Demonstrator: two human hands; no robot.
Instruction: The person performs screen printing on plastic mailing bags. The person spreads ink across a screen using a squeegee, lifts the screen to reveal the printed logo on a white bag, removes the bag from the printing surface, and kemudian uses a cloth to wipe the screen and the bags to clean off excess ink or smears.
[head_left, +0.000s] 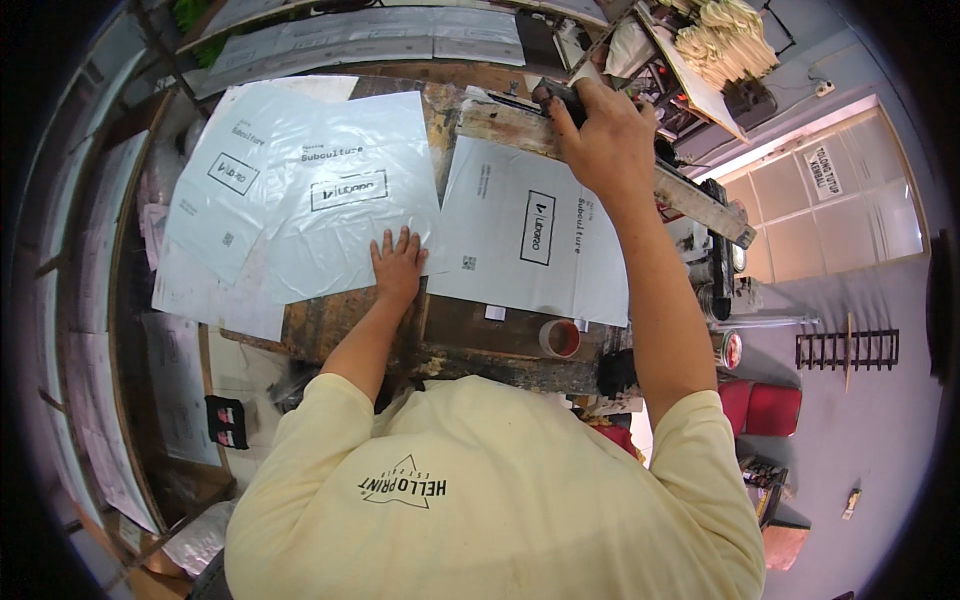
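My left hand (399, 266) lies flat with fingers spread at the lower right edge of a printed light-grey plastic bag (350, 230). Under that bag's left side shows another printed bag (215, 215), overlapping it. To the right, a single flat printed sheet or bag (500, 220) rests on the work board. Beyond it, my right hand (605, 135) is closed round a dark, ink-stained part at the middle of a worn wooden screen printing frame (705, 205), seen edge-on. My palm and fingers hide much of that grip.
A small round tub (560, 339) with reddish contents stands at the table's near edge. Racks holding printed bags (90, 400) line the left side, with more bags on a far rack (370, 40). Cans (728, 348) and a red chair (770, 408) are at right.
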